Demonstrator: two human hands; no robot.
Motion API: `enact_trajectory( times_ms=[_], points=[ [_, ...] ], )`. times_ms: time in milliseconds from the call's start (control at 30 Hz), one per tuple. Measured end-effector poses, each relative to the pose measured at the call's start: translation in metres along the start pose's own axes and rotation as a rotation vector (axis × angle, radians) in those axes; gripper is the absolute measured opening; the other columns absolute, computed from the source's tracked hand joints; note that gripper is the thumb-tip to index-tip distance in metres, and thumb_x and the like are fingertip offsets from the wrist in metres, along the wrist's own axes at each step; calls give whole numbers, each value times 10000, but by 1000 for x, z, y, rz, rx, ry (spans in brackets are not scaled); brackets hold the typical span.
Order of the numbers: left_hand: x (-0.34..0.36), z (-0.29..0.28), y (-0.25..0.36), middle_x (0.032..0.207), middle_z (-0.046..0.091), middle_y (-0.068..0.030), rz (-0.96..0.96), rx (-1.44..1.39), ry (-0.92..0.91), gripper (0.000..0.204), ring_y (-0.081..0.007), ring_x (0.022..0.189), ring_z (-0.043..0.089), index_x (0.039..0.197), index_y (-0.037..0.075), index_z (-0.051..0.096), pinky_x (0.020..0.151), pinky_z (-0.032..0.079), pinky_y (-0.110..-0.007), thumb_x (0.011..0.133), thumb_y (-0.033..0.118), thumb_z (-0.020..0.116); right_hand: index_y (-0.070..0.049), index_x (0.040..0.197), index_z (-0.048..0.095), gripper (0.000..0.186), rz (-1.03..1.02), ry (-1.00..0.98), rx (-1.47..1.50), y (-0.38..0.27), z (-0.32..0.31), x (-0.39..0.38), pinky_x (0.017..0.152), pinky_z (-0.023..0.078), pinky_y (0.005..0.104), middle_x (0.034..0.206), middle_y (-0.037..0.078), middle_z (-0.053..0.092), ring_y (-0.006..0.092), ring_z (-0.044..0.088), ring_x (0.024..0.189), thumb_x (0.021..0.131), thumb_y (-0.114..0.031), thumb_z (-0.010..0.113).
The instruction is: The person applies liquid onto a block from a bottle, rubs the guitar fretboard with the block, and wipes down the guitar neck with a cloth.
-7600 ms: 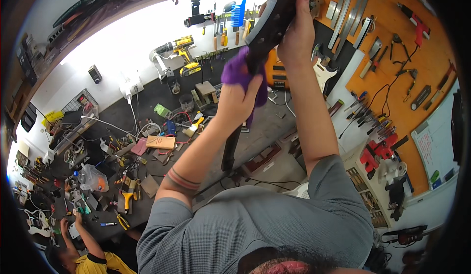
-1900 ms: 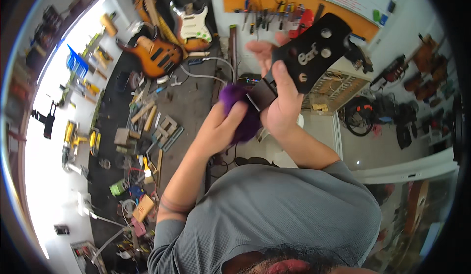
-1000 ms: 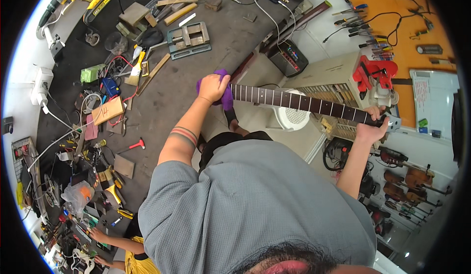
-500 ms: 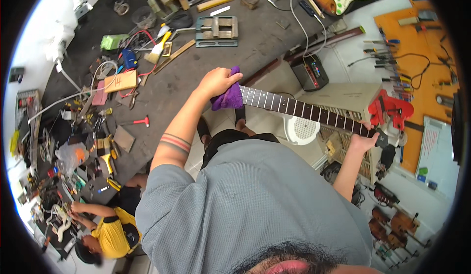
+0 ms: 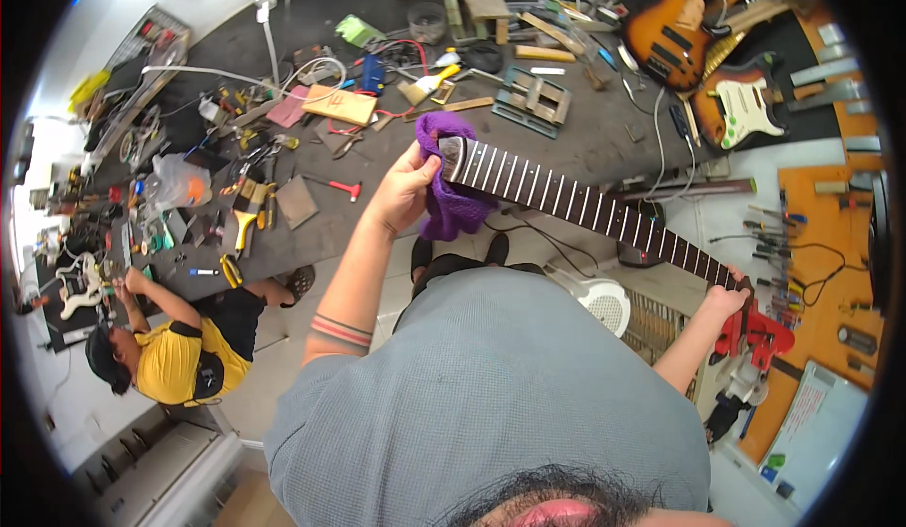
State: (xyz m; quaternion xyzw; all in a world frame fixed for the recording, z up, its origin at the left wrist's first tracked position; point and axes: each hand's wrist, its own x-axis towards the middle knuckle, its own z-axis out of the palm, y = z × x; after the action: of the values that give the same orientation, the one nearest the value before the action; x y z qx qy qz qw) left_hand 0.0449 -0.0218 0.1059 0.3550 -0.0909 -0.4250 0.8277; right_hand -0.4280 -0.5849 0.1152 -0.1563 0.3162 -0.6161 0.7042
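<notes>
A long dark guitar neck (image 5: 585, 204) with bright frets slants in front of me, fretboard facing up. Its rounded bare end lies at the left. My left hand (image 5: 406, 187) is closed on a purple cloth (image 5: 462, 214), which hangs around and below that end. The cloth's folds hide part of the fingers, and I cannot tell how firmly they press on the wood. At the far end of the neck, on the right, my right hand (image 5: 725, 301) is wrapped around it near the headstock.
A cluttered dark workbench (image 5: 377, 164) holds a small vise (image 5: 531, 102), a red hammer (image 5: 349, 188), brushes and wood scraps. Two sunburst guitars (image 5: 672, 32) lie at the back right. A white stool (image 5: 604, 305) stands below the neck. At left, a person in yellow (image 5: 170, 362) works at the bench.
The neck's left end, covered by the purple cloth before, now shows bare, with the cloth bunched behind and under it. The view has swung left, bringing more of the other person into sight.
</notes>
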Motion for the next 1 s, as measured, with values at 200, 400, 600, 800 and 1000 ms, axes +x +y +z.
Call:
enact_trajectory(
  times_ms=[200, 400, 600, 800, 1000],
  points=[
    [-36, -10, 25, 1483, 611, -79, 39, -96, 3, 641, -226, 1380, 570, 1607, 79, 410, 1181, 451, -431, 1038, 146, 699, -65, 899, 476, 689, 34, -88, -9, 34, 40, 10, 687, 534, 426, 745, 56, 489, 229, 519, 671, 1138, -641, 184],
    [-59, 10, 70, 1366, 662, -118, 65, 158, -7, 692, -225, 1223, 677, 1546, 53, 454, 1066, 566, -407, 942, 90, 791, -75, 855, 464, 711, -41, -11, -248, 55, 63, 10, 685, 517, 428, 712, 62, 476, 249, 511, 665, 1130, -657, 161],
    [-55, 7, 62, 1058, 742, -40, 136, 309, 190, 212, -119, 917, 712, 1189, 45, 655, 828, 596, -296, 1023, 143, 743, -72, 898, 479, 682, 64, -135, -21, 61, 70, -16, 683, 504, 432, 715, 61, 478, 252, 513, 673, 1131, -650, 204],
    [-35, -25, 38, 830, 661, 23, 204, 394, 523, 171, -75, 680, 585, 1003, 77, 668, 613, 482, -284, 1085, 227, 673, -64, 929, 490, 646, 80, -160, 6, 72, 80, -60, 712, 494, 402, 742, 52, 479, 224, 506, 674, 1127, -646, 294],
    [-15, -125, -11, 784, 703, -103, 240, 832, 720, 373, -240, 680, 663, 998, -10, 654, 655, 505, -434, 1117, 338, 587, -91, 915, 523, 618, 70, -212, -32, 127, 135, -145, 727, 482, 389, 744, 39, 482, 203, 487, 696, 1107, -662, 386]
  ],
)
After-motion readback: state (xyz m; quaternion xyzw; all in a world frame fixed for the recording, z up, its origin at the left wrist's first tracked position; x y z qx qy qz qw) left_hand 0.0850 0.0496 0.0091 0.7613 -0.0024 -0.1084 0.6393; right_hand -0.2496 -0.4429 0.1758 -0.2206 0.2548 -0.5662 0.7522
